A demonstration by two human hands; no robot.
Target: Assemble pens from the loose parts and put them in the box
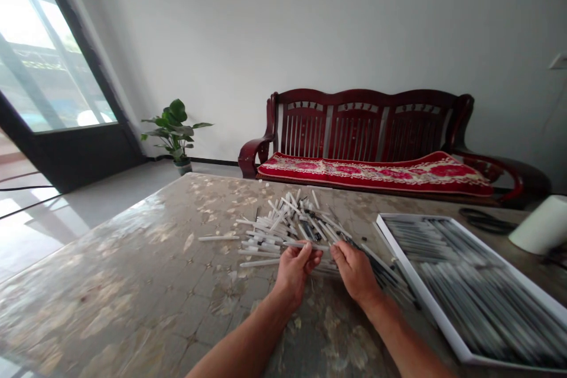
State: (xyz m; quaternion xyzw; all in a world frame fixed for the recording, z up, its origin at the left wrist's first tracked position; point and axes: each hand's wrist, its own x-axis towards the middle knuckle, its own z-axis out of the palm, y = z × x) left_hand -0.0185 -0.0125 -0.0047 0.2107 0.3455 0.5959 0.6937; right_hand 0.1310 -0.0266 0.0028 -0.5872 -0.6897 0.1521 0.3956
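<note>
Between my two hands a slim whitish pen (318,246) is held level, just in front of a loose pile. My left hand (296,269) pinches its left part with thumb and fingers. At its right end, the fingers of my right hand (355,269) are closed on it. Behind them lies the heap of white pen barrels (266,233), mixed with dark, thin pieces (316,230). Several longer dark and clear sticks (385,266) lie beside my right hand, partly covered by it. Fine detail on the held pen is too small to make out.
At the right stands a shallow white box (436,322) filled with rows of dark-and-clear pens. Past it are a black coiled strap (485,221) and a white cylinder (538,225). A patterned cloth covers the table (146,283). Beyond are a wooden bench (354,130) and a potted plant (177,130).
</note>
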